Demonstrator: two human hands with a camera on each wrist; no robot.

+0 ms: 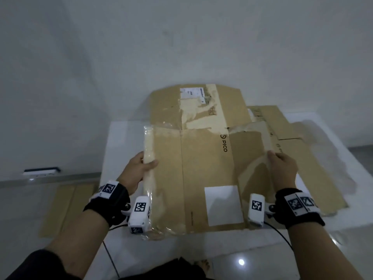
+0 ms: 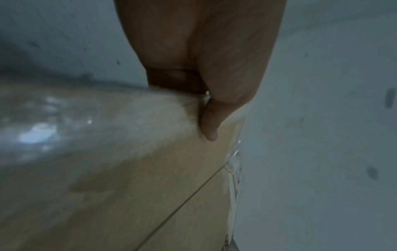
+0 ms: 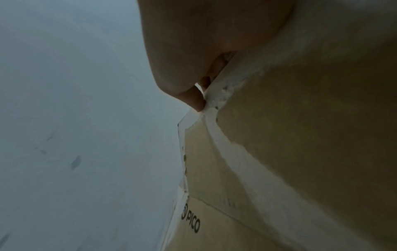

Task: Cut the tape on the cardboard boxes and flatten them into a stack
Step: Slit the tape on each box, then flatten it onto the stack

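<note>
Black wrist straps [image 1: 109,205] w/ b&w square marker tags, white cam modules [image 1: 139,216], thin black cables, dark sleeve.

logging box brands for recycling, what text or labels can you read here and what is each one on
"PICO" with a round logo: on the flattened brown cardboard box gripped by the left hand and right hand, printed at, also in the right wrist view.
White shipping label on its far flap: too blurred to read.
White square sticker: blank.
Print on the second flattened brown cardboard beneath: unreadable.
</note>
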